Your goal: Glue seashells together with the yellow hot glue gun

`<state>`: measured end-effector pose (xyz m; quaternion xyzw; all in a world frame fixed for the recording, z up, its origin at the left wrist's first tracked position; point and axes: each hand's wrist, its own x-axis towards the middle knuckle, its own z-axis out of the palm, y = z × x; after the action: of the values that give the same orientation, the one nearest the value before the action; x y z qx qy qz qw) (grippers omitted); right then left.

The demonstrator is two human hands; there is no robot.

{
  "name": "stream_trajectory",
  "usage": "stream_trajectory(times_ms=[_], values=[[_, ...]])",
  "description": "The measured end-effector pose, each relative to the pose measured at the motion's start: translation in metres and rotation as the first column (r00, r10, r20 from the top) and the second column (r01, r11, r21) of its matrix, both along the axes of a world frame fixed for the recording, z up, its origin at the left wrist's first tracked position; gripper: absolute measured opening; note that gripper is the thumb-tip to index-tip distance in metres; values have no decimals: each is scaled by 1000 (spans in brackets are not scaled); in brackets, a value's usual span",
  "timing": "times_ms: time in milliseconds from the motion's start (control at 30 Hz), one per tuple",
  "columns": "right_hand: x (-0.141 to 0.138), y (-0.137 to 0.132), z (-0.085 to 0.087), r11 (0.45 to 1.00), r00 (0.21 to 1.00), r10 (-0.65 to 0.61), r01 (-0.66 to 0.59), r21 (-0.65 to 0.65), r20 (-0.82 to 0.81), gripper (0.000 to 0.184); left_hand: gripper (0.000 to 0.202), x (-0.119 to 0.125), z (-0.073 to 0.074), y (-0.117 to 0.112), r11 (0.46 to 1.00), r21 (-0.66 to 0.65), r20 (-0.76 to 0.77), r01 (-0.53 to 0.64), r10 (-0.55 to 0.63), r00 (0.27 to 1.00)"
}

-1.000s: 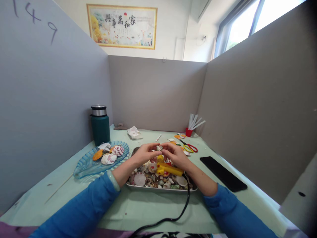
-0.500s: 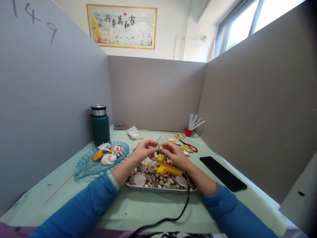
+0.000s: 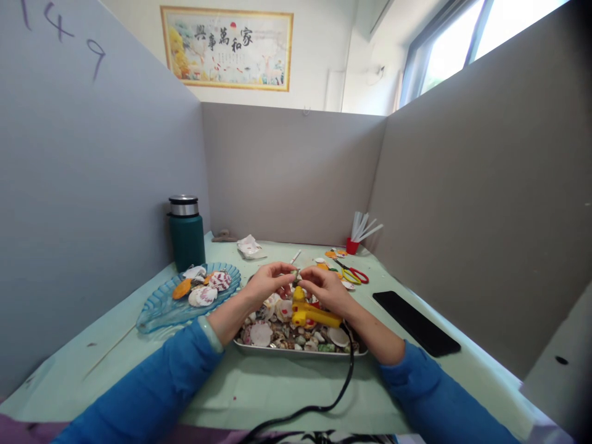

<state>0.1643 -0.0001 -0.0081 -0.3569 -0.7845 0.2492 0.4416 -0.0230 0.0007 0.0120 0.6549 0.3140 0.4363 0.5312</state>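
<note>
Over a shallow tray (image 3: 296, 353) heaped with seashells, my left hand (image 3: 271, 280) and my right hand (image 3: 326, 287) meet fingertip to fingertip. Between them they pinch a small greenish shell (image 3: 296, 275), mostly covered by the fingers. Just below the fingertips, a yellow hot glue gun (image 3: 317, 317) lies on the shells, its nozzle end towards my hands. From its handle a black cord (image 3: 350, 367) runs over the tray rim to the front edge of the table.
To the left, a blue glass dish (image 3: 160, 311) holds several scallop shells beside a green bottle (image 3: 187, 240). A thin stick (image 3: 111, 351) leans near it. On the right are a black phone (image 3: 416, 324), scissors (image 3: 354, 273) and a red cup (image 3: 352, 246) of glue sticks. Grey partitions (image 3: 296, 172) enclose the table.
The small shell has turned slightly between my fingertips, and its pale face shows less. Both hands stay in nearly the same place; the glue gun has not moved.
</note>
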Motion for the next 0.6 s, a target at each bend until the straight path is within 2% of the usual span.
stream_trajectory(times_ms=[267, 433, 600], values=[[1, 0, 3, 991, 997, -62, 66, 117, -35, 32, 42, 0, 0, 0, 1000, 6, -7, 7, -7, 1000], [1, 2, 2, 971, 995, -94, 99, 217, -33, 21, 42, 0, -2, 1, 998, 21, -13, 63, -63, 998], [2, 1, 2, 964, 995, -100, 97, 249, -1, 15, 43, -1, -1, 1, 994, 38, -57, 100, -98, 994]])
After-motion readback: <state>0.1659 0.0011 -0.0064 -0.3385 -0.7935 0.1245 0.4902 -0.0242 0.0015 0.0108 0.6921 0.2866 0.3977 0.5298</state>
